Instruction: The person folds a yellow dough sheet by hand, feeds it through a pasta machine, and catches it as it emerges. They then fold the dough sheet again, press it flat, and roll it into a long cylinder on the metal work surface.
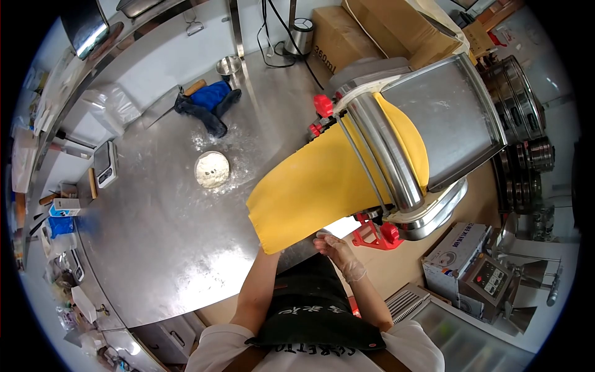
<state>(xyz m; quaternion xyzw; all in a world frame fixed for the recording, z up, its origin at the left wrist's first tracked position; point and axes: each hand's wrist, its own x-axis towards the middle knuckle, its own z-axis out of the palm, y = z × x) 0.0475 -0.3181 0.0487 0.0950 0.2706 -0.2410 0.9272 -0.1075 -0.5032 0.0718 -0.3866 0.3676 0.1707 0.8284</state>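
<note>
A wide yellow dough sheet [310,181] runs through the steel rollers of a dough sheeter [392,152]. Its near end hangs out to the left, and a rounded far end rests on the sheeter's metal tray [449,111]. My left forearm [263,276] reaches under the sheet's front edge; the dough hides that hand's fingers. Just below the sheeter's front side is my right hand [338,253], in a clear glove, fingers loosely bent and nothing visible in them. Red knobs [390,233] sit close to it.
On the steel table [155,235] stand a bowl of flour [212,170], a blue and black cloth [214,99], a small metal bowl [229,66] and a scale [105,164]. Cardboard boxes [350,37] sit behind the sheeter. At right is a boxed machine with a control panel [489,277].
</note>
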